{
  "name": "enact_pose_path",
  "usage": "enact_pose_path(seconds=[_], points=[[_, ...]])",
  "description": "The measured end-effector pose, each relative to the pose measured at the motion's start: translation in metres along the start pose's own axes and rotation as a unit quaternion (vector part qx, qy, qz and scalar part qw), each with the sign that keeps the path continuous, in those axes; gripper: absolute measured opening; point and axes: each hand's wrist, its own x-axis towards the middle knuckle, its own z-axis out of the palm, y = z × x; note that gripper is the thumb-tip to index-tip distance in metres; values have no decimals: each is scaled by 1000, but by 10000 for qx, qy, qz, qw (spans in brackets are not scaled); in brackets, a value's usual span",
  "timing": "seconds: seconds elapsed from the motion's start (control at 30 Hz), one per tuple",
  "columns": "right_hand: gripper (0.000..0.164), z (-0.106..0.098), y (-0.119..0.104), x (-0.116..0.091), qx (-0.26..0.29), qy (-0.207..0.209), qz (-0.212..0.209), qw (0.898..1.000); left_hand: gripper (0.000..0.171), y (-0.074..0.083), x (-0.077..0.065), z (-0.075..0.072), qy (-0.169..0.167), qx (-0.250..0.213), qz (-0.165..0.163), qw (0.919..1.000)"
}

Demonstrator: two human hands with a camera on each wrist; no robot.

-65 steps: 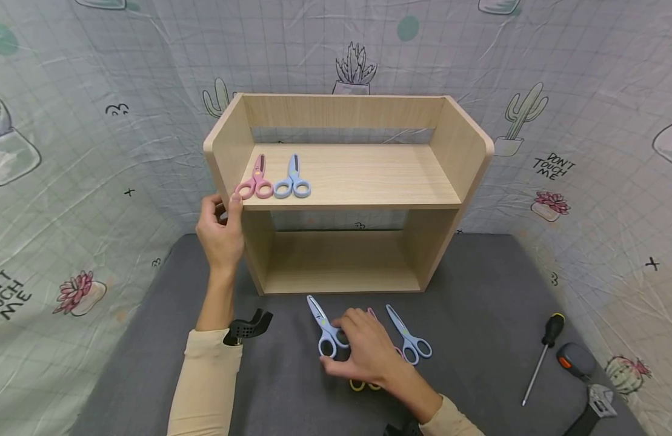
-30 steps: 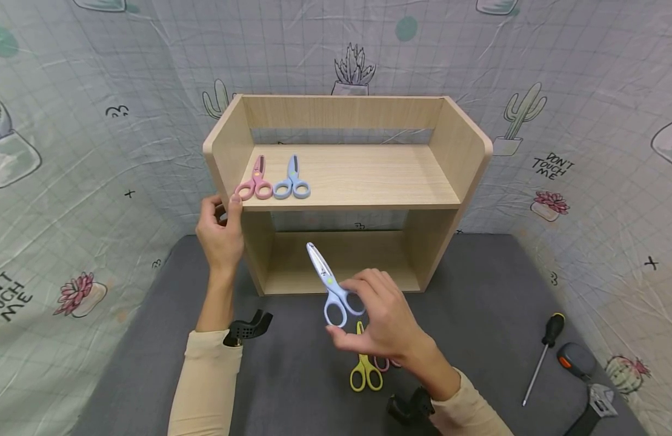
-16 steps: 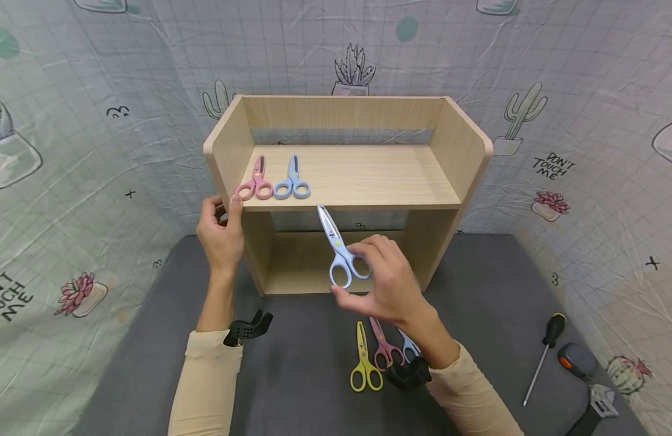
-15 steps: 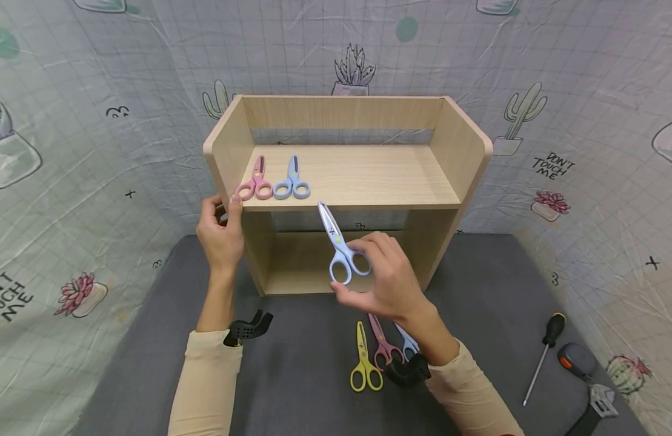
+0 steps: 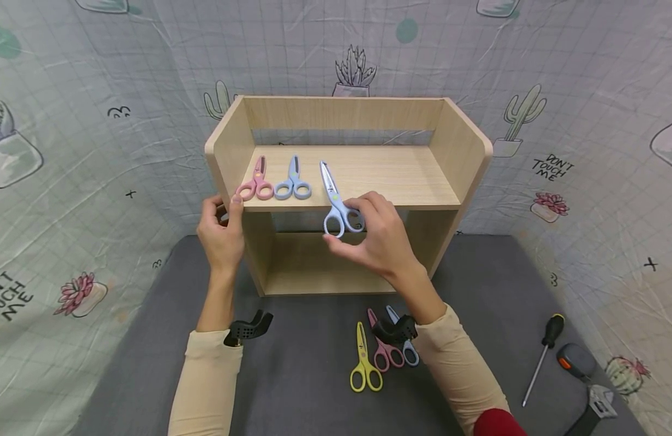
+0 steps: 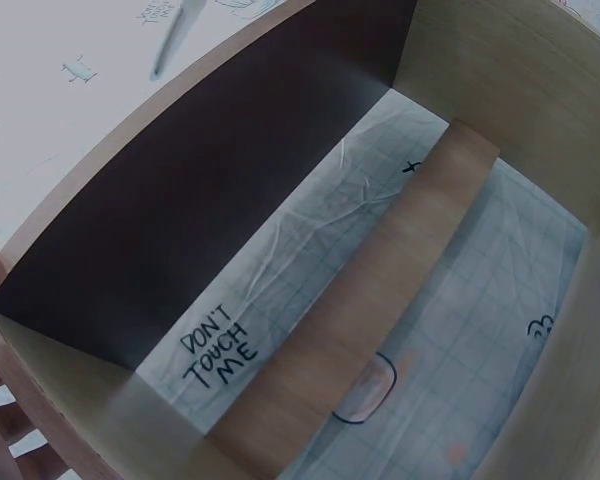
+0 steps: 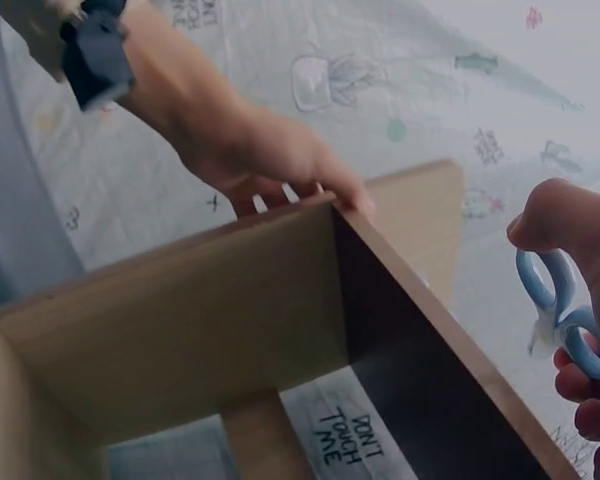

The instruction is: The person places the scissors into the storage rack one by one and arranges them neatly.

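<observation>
A two-tier wooden shelf (image 5: 390, 175) stands on the dark tabletop. My left hand (image 5: 221, 239) grips its left side panel at the upper board, thumb on the front edge; the right wrist view also shows this left hand (image 7: 270, 160). Thumb and fingers of my right hand (image 5: 382, 239) pinch light blue scissors (image 5: 334, 197) by the handle loops, blades pointing up and away, overlapping the upper board's front edge in the head view. On the upper board's left lie pink scissors (image 5: 258, 178) and, beside them, blue scissors (image 5: 293, 181), both with tips to the back.
Below my right wrist lie yellow scissors (image 5: 363, 366), pink scissors (image 5: 387, 354) and blue scissors (image 5: 410, 352), the latter two partly hidden by a black wrist mount (image 5: 395, 330). At the right are a screwdriver (image 5: 551, 333), a tape measure (image 5: 575, 360) and a metal-headed tool (image 5: 600, 401).
My right hand has lifted the light blue scissors from the tabletop and carried them up and forward to the upper board. The left hand has kept its hold on the shelf.
</observation>
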Motion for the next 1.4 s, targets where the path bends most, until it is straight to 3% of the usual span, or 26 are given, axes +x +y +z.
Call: enact_pose_path(seconds=[0.4, 0.7, 1.03, 1.4], points=[[58, 15, 12, 36, -538, -383, 460, 9968, 40, 1, -1, 1, -40, -14, -8, 10000], [60, 21, 18, 56, -921, -892, 858, 9880, 40, 1, 0, 1, -19, -29, 8, 10000], [62, 25, 21, 63, -992, -1472, 1235, 9763, 36, 2, 0, 1, 23, -42, -42, 10000], [69, 24, 23, 65, -860, -1826, 1535, 9673, 41, 0, 0, 1, 22, -31, 7, 10000]])
